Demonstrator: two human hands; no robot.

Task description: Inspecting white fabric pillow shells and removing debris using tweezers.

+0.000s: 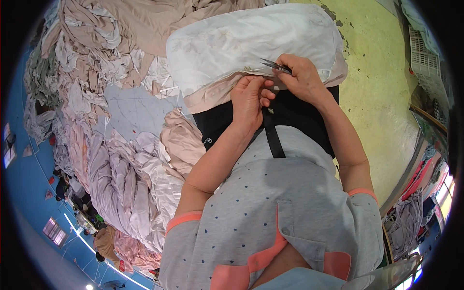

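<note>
A white fabric bundle (241,41) with a faint pattern lies across my lap, over a beige layer (212,96). My left hand (249,99) pinches the edge of the white fabric near its lower seam. My right hand (302,75) holds small dark scissors (274,65), their tips pointing left at the fabric edge just above my left hand. Both hands are close together, almost touching. A black bag with a strap (273,135) rests on my lap under the hands.
A large heap of beige, pink and white cloth (125,159) fills the left side. A pale yellow-green floor (382,87) lies to the right, with a white crate (423,53) and more cloth (406,222) at the far right.
</note>
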